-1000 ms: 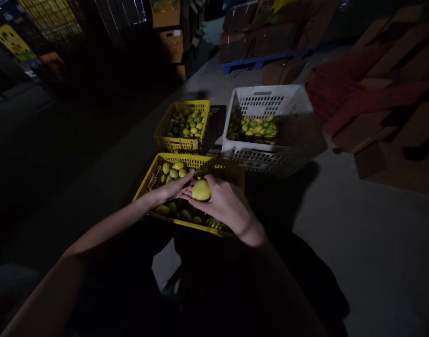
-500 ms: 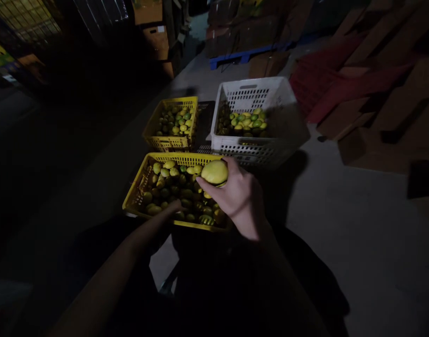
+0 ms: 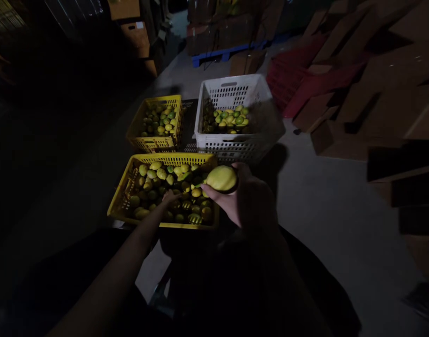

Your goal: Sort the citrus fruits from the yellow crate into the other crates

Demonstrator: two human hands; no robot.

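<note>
head view: the right hand (image 3: 247, 199) is clasped around a yellow lemon (image 3: 221, 178), fingers curled under it, holding it above the right end of the near yellow crate (image 3: 125, 194), just in front of the white crate (image 3: 235, 145); the left hand (image 3: 168, 199) reaches down into the near yellow crate, its fingertips touching the heaped yellow and green fruit (image 3: 158, 175); in the dim light i cannot tell whether it grips any of them; a far yellow crate (image 3: 144, 140) sits behind the near one, also filled with fruit, and beside it to the right stands the white crate with a lower layer of fruit inside; all three rest on a grey concrete floor (image 3: 323, 210); flattened cardboard (image 3: 358, 93) lies piled at the right, and a blue pallet (image 3: 214, 57) shows at the back.
</note>
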